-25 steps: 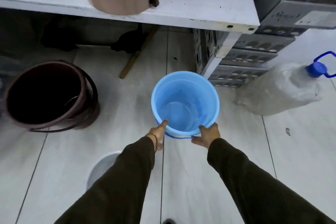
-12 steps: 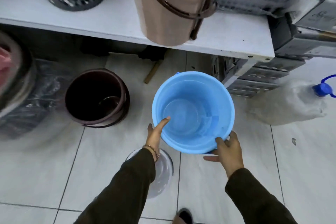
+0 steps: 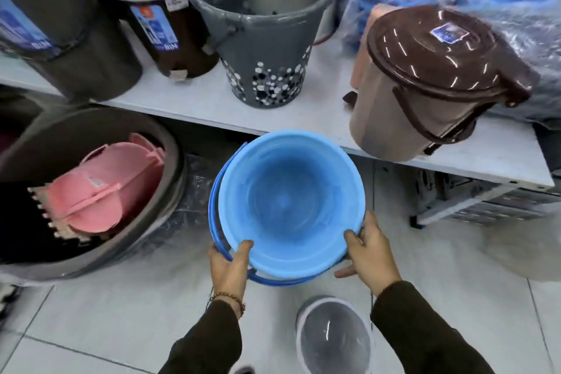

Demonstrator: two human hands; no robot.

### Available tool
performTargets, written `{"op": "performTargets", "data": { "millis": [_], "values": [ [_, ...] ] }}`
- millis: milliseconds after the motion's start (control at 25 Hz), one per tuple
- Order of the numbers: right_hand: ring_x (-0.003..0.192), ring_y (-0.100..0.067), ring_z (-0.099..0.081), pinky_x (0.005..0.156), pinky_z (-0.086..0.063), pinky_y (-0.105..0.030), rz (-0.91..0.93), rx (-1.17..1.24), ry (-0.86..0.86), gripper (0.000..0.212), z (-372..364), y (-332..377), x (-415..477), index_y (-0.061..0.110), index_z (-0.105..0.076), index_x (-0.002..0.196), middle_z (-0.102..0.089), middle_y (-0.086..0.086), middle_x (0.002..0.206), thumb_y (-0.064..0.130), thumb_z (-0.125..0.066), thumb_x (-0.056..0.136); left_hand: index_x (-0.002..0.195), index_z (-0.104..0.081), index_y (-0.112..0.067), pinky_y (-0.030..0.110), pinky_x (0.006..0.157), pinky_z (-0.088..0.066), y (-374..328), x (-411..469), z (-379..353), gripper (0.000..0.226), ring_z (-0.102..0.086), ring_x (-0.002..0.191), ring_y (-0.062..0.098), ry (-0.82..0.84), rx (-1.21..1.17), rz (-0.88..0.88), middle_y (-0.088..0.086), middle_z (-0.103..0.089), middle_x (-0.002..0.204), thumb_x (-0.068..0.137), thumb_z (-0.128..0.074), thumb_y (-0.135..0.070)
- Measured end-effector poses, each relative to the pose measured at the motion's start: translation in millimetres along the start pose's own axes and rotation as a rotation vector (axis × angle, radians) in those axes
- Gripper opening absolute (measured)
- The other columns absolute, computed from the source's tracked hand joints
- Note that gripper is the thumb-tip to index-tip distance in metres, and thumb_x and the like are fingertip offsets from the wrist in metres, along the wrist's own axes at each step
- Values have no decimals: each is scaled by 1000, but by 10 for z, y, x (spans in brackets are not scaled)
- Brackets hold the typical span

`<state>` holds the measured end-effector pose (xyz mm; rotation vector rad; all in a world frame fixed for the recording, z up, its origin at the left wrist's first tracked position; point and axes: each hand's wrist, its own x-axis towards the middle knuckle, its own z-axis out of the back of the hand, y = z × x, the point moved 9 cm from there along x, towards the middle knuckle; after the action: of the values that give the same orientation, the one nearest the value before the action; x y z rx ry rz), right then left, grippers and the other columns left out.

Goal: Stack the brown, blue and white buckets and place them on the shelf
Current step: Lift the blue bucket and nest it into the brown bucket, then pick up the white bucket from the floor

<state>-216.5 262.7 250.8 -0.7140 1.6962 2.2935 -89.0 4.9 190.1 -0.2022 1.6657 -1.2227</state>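
I hold the blue bucket [image 3: 288,206] up in the air just below the front edge of the white shelf [image 3: 194,102], its opening facing me. My left hand [image 3: 229,264] grips its near left rim and the blue wire handle, thumb inside. My right hand [image 3: 368,250] grips the near right rim. The white bucket [image 3: 334,335] stands on the floor tiles below my hands, between my forearms. The brown bucket that stood on the floor is out of view.
The shelf carries a dotted grey bucket [image 3: 262,24], a tilted tan bin with a brown lid [image 3: 425,85], and dark bins [image 3: 170,21] at the left. A big dark tub [image 3: 170,191] holding pink plastic [image 3: 103,188] sits at floor left. Wrapped goods fill the right.
I have raised the blue bucket from near the floor up to shelf height. The view tilted up, so the shelf top appears and the brown floor bucket has left the frame.
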Motion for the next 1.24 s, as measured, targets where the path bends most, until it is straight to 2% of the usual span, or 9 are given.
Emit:
{"op": "performTargets", "data": {
  "millis": [160, 360, 480, 600, 800, 880, 960, 1080, 1240],
  "values": [
    [92, -26, -67, 49, -61, -41, -78, -72, 29, 43, -757, -101, 403, 39, -40, 129, -57, -4, 114, 11, -45, 96, 128, -40, -8, 23, 45, -48, 13, 631, 421, 53, -61, 78, 14, -103, 110, 46, 10, -59, 117, 85, -69, -14],
    [91, -37, -70, 62, -63, -51, -229, -178, 36, 42, -1243, -678, 823, 28, -35, 136, -56, -12, 121, 12, -43, 98, 131, -35, -3, 48, 69, -60, 398, 1252, 555, 63, -64, 94, 37, -104, 263, 166, 16, -62, 113, 84, -72, -20],
    [92, -40, -67, 73, -61, -55, -299, -218, 8, 44, -1405, -1054, 1039, 19, -33, 139, -55, -17, 124, 8, -44, 98, 125, -43, -4, 48, 78, -59, 550, 1573, 673, 42, -67, 89, 38, -132, 420, 115, 21, -68, 101, 87, -60, -9],
    [102, -44, -64, 79, -58, -59, -356, -256, -97, 42, -1412, -1360, 1210, 6, -38, 135, -55, -24, 126, 2, -48, 94, 124, -47, -14, 57, 77, -59, 715, 1802, 662, 33, -64, 76, 34, -48, 384, 137, 9, -60, 82, 93, -48, -2],
    [119, -38, -57, 102, -49, -45, -354, -332, -33, 45, -1400, -1682, 1129, 4, -42, 138, -56, -21, 134, 6, -52, 93, 127, -49, -8, 55, 88, -56, 851, 1832, 536, 42, -62, 88, 36, 38, 355, 185, 14, -58, 107, 89, -56, 8],
    [133, -34, -48, 109, -39, -37, -351, -375, 23, 55, -1300, -1778, 976, 6, -34, 147, -46, -17, 149, 15, -54, 97, 136, -45, -2, 51, 100, -50, 876, 1729, 523, 50, -60, 107, 40, 50, 508, 164, 18, -56, 120, 89, -60, -1],
    [142, -31, -38, 116, -32, -38, -361, -380, 35, 65, -1104, -1899, 803, 10, -23, 154, -34, -13, 158, 19, -54, 98, 147, -33, 0, 42, 109, -40, 904, 1557, 550, 67, -47, 130, 39, 34, 689, 150, 21, -41, 145, 89, -64, -15],
    [142, -33, -37, 115, -31, -38, -416, -359, -4, 67, -622, -2201, 453, 11, -23, 155, -32, -15, 158, 17, -56, 97, 153, -19, 0, 39, 114, -32, 1108, 1132, 553, 80, -33, 142, 36, 29, 767, 185, 21, -18, 159, 91, -63, -25],
    [138, -38, -41, 111, -37, -39, -503, -435, -72, 68, 77, -2859, -86, 7, -25, 153, -35, -21, 154, 12, -59, 94, 155, -7, -2, 40, 118, -27, 1864, 553, 476, 91, -29, 146, 35, 107, 794, 283, 21, -20, 161, 91, -61, -38]
  ]
}}
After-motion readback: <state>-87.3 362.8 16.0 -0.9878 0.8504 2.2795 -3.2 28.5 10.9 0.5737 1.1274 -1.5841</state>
